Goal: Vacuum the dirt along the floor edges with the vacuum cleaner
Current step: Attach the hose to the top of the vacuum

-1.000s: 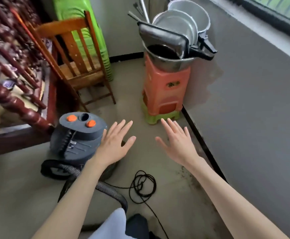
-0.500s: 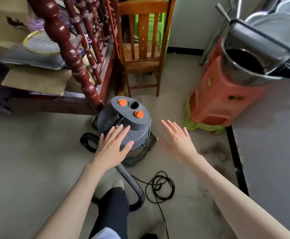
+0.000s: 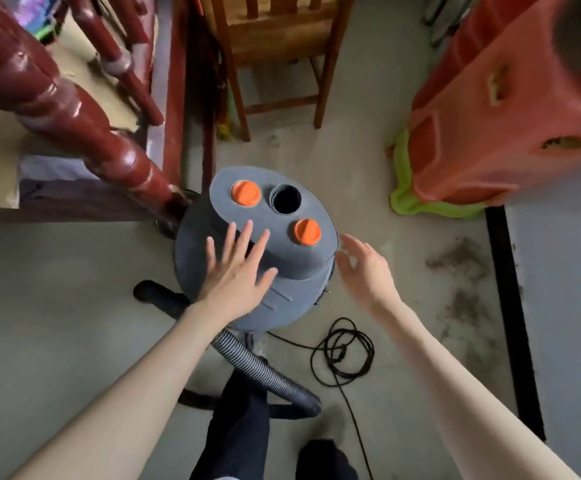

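The vacuum cleaner, a grey drum with two orange knobs and a dark round port on its sloped top, stood on the floor near the foot of a dark red turned post, in front of a wooden chair. The left hand lay over the near left part of the drum's top, its fingers straight and spread apart, pointing toward the knobs; whether the palm pressed the plastic or hung just above it could not be told. The nearer knob lay just beyond the fingertips, to their right. The right hand was beside the drum's right edge, its fingers loosely bent and apart, holding nothing, the fingertips close to the rim but not plainly touching it.

A ribbed grey hose ran out from under the drum toward the person's dark trouser leg, curving round on the floor. A black power cord lay in a loose coil on the floor just right of the hose. Dark dirt was scattered on the floor by the black skirting strip along the grey wall on the right, well apart from both hands. A stack of orange plastic stools over a green one stood against that wall.
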A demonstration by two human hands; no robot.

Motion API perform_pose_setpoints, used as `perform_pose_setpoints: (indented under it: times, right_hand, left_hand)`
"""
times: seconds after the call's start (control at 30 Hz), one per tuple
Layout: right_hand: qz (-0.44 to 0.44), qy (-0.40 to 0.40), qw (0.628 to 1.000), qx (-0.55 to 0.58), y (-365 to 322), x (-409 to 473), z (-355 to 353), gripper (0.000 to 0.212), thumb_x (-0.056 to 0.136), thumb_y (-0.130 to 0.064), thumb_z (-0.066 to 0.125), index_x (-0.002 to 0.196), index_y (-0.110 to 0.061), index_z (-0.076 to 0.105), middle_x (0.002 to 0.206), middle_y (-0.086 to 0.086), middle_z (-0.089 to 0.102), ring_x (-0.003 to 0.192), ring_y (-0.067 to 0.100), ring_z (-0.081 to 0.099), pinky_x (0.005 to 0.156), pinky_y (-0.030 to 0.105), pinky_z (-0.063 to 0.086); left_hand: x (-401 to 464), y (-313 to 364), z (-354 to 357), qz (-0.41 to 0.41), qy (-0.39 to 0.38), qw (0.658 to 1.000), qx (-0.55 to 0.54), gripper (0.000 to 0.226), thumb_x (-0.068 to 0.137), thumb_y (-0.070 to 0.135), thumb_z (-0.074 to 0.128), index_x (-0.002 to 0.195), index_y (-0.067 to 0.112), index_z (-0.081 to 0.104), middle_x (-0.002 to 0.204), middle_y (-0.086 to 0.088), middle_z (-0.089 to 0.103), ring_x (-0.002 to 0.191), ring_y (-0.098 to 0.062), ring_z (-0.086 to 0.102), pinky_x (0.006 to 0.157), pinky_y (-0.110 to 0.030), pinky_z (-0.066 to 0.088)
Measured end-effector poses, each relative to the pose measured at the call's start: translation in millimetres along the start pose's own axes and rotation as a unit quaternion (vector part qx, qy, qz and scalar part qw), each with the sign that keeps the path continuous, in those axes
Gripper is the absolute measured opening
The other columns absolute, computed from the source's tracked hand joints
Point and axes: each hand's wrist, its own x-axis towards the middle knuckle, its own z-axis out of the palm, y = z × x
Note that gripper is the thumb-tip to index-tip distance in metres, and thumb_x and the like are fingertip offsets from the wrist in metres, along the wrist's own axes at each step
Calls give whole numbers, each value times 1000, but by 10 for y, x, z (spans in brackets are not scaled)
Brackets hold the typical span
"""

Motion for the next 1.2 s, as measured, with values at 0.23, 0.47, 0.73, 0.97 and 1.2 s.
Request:
perform_pose_setpoints:
  times: [0.23, 0.47, 0.73, 0.97, 1.2]
  right_hand:
    - [71, 75, 984, 144, 18, 592, 356, 24, 97, -15, 55, 114, -15, 72, 96, 8, 70, 96, 25, 63, 88, 28, 45]
    - [116, 52, 939, 319, 132, 720, 391, 30, 91, -1, 59, 87, -27, 73, 65, -8, 63, 58, -1, 53, 64, 16, 43]
    - [-39, 24, 976, 213, 236, 813, 359, 32, 90, -5, 67, 117, -22, 68, 87, -7, 55, 63, 1, 55, 68, 10, 42]
    - [-165, -18, 983, 77, 231, 931, 330, 32, 80, -9, 78, 111, -17, 73, 93, -11, 44, 73, -2, 53, 76, 5, 39]
    - [-157, -23, 986, 53, 232, 937, 339, 31, 83, -9, 75, 112, -18, 71, 104, -1, 44, 78, 13, 52, 78, 17, 40]
  left_hand:
    - [413, 24, 329, -16, 69, 997, 18, 77, 92, 54, 40, 152, 12, 16, 159, -15, 2, 146, -36, -4, 113, -54, -8]
    - [437, 40, 346, -9, 80, 996, 40, 75, 92, 51, 47, 149, 7, 27, 156, -21, 16, 144, -42, 9, 115, -55, 8]
    - [456, 40, 354, -18, 84, 995, 48, 77, 89, 57, 28, 149, 8, 28, 156, -21, 17, 144, -42, 10, 115, -55, 11]
    - [442, 48, 357, -19, 87, 995, 43, 78, 89, 59, 27, 149, 8, 27, 157, -19, 16, 145, -40, 8, 115, -54, 9]
    - [438, 36, 349, -13, 92, 995, 36, 79, 89, 59, 28, 148, 8, 29, 156, -19, 18, 145, -40, 11, 115, -54, 10]
